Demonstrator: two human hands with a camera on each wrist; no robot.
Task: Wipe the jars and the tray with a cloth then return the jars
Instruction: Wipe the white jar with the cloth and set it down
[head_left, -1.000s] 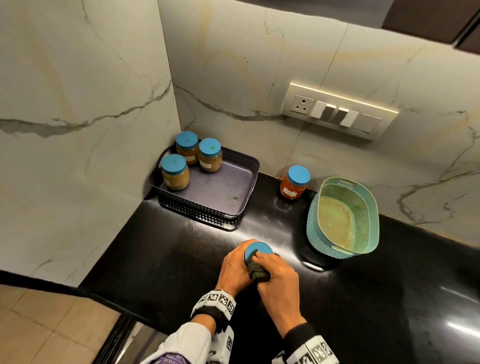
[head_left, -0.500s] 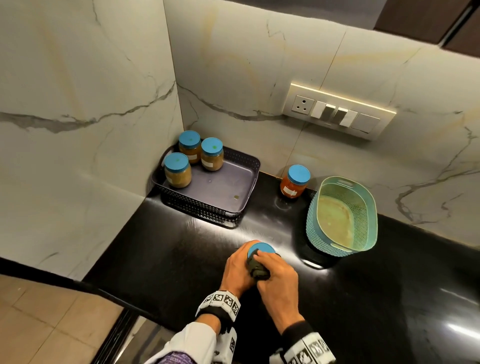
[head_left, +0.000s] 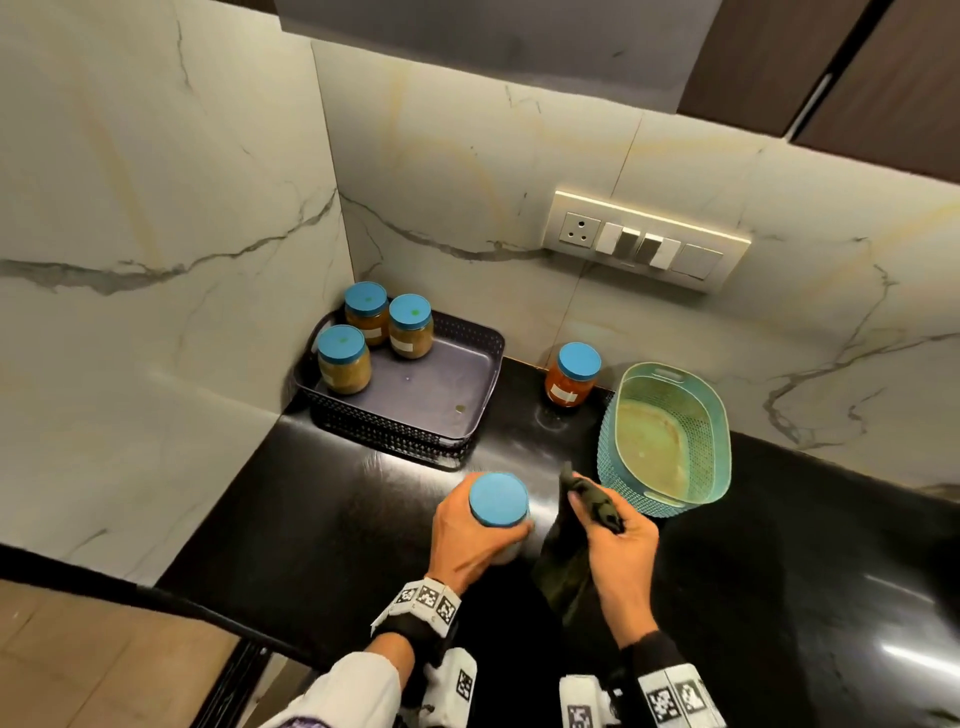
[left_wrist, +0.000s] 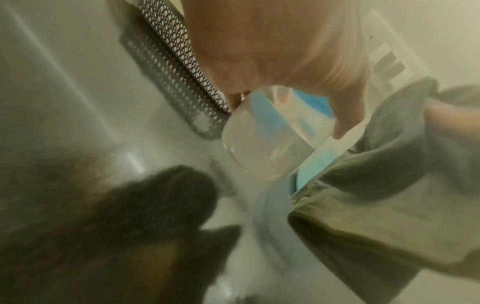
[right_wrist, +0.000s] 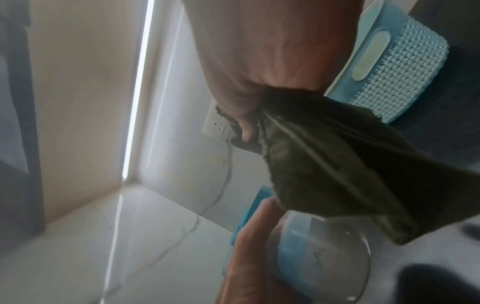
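My left hand (head_left: 470, 540) grips a clear jar with a blue lid (head_left: 497, 500) lifted above the black counter; the jar (left_wrist: 262, 142) looks empty in the left wrist view. My right hand (head_left: 618, 540) holds a dark green cloth (head_left: 571, 551) just right of the jar, apart from it; the cloth (right_wrist: 324, 162) hangs from my fist. A dark mesh tray (head_left: 467, 364) sits in the corner with three blue-lidded jars (head_left: 344, 359) at its left end. An orange-filled jar (head_left: 572, 374) stands on the counter right of the tray.
A teal oval basket (head_left: 670, 441) sits on the black counter (head_left: 779, 545) right of my hands. Marble walls close the corner on the left and behind. A switch panel (head_left: 644, 241) is on the back wall. The counter edge runs at lower left.
My right hand with the cloth has come off the jar's lid and moved right. My left hand still grips the jar, which has risen a little.
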